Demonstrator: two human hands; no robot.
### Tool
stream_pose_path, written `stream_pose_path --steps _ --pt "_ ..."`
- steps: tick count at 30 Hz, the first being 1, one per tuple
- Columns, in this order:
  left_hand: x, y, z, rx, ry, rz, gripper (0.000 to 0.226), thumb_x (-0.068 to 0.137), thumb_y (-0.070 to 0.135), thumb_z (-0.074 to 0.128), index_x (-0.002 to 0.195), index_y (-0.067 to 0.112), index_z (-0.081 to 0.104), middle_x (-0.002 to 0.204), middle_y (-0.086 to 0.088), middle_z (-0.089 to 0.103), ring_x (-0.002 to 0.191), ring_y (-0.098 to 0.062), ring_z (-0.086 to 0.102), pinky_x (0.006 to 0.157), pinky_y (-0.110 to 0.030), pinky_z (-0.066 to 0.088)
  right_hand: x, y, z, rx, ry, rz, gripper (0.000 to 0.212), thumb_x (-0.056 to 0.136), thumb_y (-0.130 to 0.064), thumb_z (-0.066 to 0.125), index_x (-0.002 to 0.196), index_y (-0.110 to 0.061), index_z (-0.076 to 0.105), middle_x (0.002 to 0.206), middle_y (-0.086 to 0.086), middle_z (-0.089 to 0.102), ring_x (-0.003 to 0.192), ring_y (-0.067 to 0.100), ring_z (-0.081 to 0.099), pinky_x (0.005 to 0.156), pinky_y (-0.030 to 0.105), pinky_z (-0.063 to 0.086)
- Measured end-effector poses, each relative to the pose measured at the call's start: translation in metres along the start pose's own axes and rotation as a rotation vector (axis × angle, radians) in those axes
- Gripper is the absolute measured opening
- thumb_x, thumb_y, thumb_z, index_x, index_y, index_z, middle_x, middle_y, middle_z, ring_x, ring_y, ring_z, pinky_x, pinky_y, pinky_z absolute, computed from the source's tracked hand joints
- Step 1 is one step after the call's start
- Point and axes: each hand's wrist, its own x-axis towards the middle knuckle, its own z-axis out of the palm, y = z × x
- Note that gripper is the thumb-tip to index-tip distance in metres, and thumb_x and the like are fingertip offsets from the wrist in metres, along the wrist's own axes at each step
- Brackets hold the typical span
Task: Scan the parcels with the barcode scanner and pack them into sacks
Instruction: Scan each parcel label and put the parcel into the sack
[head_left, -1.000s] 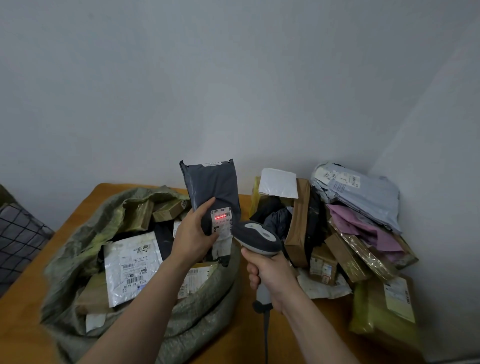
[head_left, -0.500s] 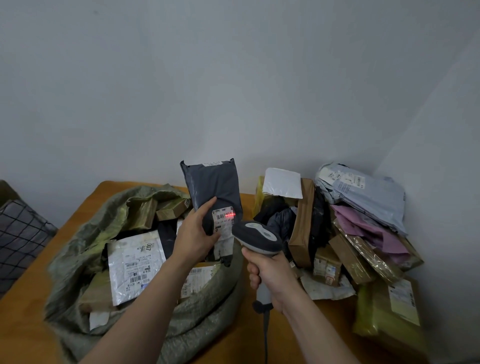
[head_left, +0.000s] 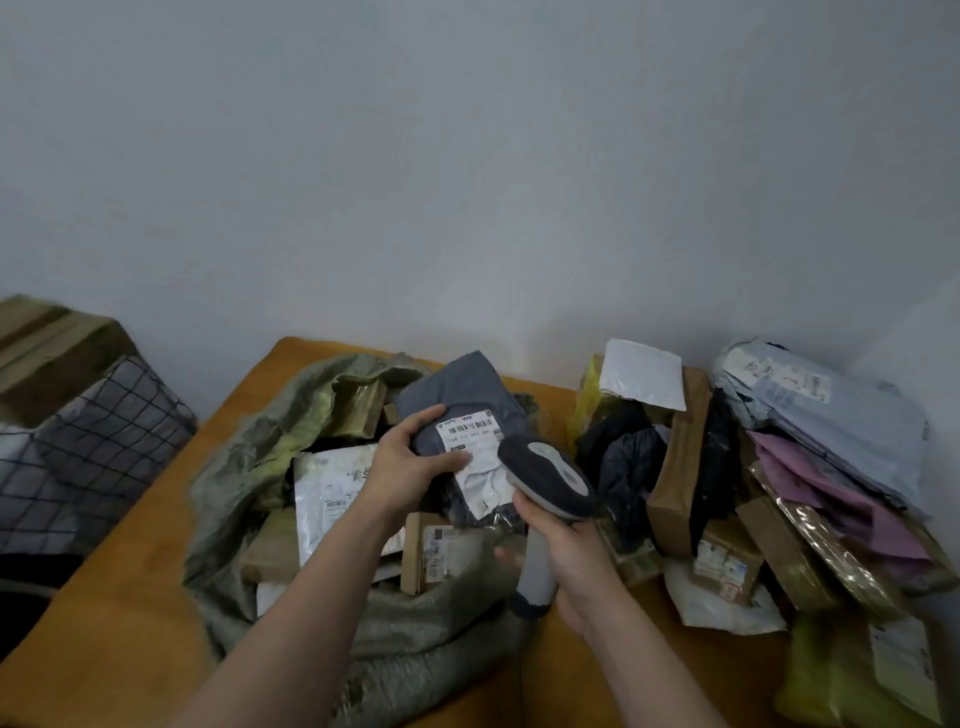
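My left hand (head_left: 405, 462) grips a dark grey mailer parcel (head_left: 462, 395) with a white barcode label, tilted low over the mouth of the open grey-green sack (head_left: 415, 639). In my right hand (head_left: 571, 561) I hold the grey barcode scanner (head_left: 550, 475) by its handle, its head close to the label's right edge. No red scan line shows on the label. The sack holds several parcels, among them a white mailer (head_left: 332, 493) and a brown box (head_left: 431, 551).
A pile of parcels lies on the right of the wooden table (head_left: 130, 597): a white mailer (head_left: 641, 374), a brown envelope (head_left: 675, 467), a light grey bag (head_left: 831, 415), a pink bag (head_left: 831, 493), a yellow-green parcel (head_left: 857, 675). A checked bundle (head_left: 93, 447) sits at left.
The dark grey parcel has tipped from upright down toward the sack's mouth. The red scan line on its label is gone. The camera has swung left and downward.
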Motion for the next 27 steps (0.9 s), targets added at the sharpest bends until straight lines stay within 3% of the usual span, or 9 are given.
stream_pose_path --steps 4,7,9,11,14,17,21,23,27 --pt "0.004 -0.007 -0.032 0.096 -0.057 -0.016 0.066 0.073 0.003 0.091 0.13 0.025 0.066 0.123 -0.007 0.071 0.101 -0.021 0.074 0.086 -0.039 0.063 0.01 0.014 0.025 -0.04 -0.01 -0.003 0.058 0.072 -0.027 0.087 0.126 -0.025 0.066 0.118 0.002 0.075 0.108 0.027 0.07 0.084 0.049 0.063" --pt "0.016 -0.013 -0.062 0.262 -0.05 -0.004 0.071 0.071 0.026 0.096 0.132 0.03 0.059 0.125 0.002 0.067 0.102 -0.016 0.072 0.089 -0.038 0.061 0.02 0.023 0.039 -0.099 -0.013 0.0 0.05 0.077 -0.026 0.087 0.124 -0.027 0.069 0.118 0.0 0.076 0.111 0.026 0.07 0.092 0.056 0.059" --pt "0.029 -0.018 -0.083 0.472 0.076 0.03 0.063 0.076 0.052 0.087 0.126 0.029 0.056 0.117 0.008 0.066 0.102 -0.014 0.068 0.088 -0.037 0.057 0.022 0.026 0.049 -0.14 -0.012 0.014 0.053 0.075 -0.029 0.089 0.125 -0.027 0.069 0.119 -0.001 0.075 0.115 0.027 0.068 0.097 0.061 0.055" --pt "0.048 -0.026 -0.109 0.76 0.264 0.057 0.059 0.08 0.073 0.065 0.118 0.028 0.062 0.122 0.004 0.065 0.119 -0.022 0.06 0.097 -0.043 0.05 0.026 0.03 0.055 -0.184 -0.022 0.003 0.053 0.075 -0.028 0.088 0.125 -0.026 0.07 0.119 -0.004 0.075 0.117 0.024 0.068 0.101 0.058 0.053" --pt "0.076 -0.038 -0.15 1.217 0.249 -0.118 0.061 0.092 0.075 0.046 0.122 0.03 0.073 0.166 -0.015 0.028 0.156 -0.036 0.014 0.121 -0.06 0.018 0.033 0.034 0.063 -0.237 -0.083 -0.008 0.042 0.082 -0.016 0.083 0.122 -0.024 0.071 0.117 -0.007 0.076 0.114 0.016 0.07 0.096 0.045 0.058" --pt "0.089 -0.045 -0.186 1.423 0.138 -0.34 0.072 0.095 0.076 0.038 0.137 0.024 0.065 0.173 -0.012 0.0 0.158 -0.039 -0.007 0.123 -0.065 0.006 0.039 0.039 0.073 -0.264 -0.126 0.008 0.041 0.083 -0.011 0.082 0.12 -0.024 0.071 0.115 -0.009 0.077 0.106 0.007 0.071 0.079 0.023 0.058" --pt "0.092 -0.04 -0.217 1.316 0.257 -0.258 0.072 0.1 0.056 0.052 0.155 0.012 0.037 0.17 -0.011 0.018 0.148 -0.041 0.033 0.115 -0.055 0.038 0.048 0.044 0.092 -0.293 -0.184 -0.002 0.075 0.065 -0.041 0.095 0.129 -0.013 0.069 0.127 -0.004 0.073 0.121 0.013 0.066 0.107 0.042 0.051" --pt "0.089 -0.033 -0.226 1.242 0.354 -0.128 0.062 0.101 0.04 0.058 0.152 0.01 0.04 0.161 -0.014 0.037 0.134 -0.04 0.051 0.103 -0.049 0.049 0.051 0.048 0.101 -0.298 -0.217 -0.025 0.097 0.051 -0.057 0.096 0.131 -0.009 0.068 0.13 -0.004 0.071 0.123 0.011 0.065 0.107 0.037 0.049" --pt "0.083 -0.012 -0.235 1.121 0.422 0.037 0.055 0.092 0.007 0.059 0.146 0.011 0.05 0.145 -0.012 0.052 0.122 -0.039 0.058 0.093 -0.045 0.05 0.056 0.054 0.121 -0.305 -0.262 -0.096 0.097 0.055 -0.057 0.094 0.13 -0.002 0.067 0.133 0.001 0.07 0.126 0.013 0.063 0.103 0.028 0.052"
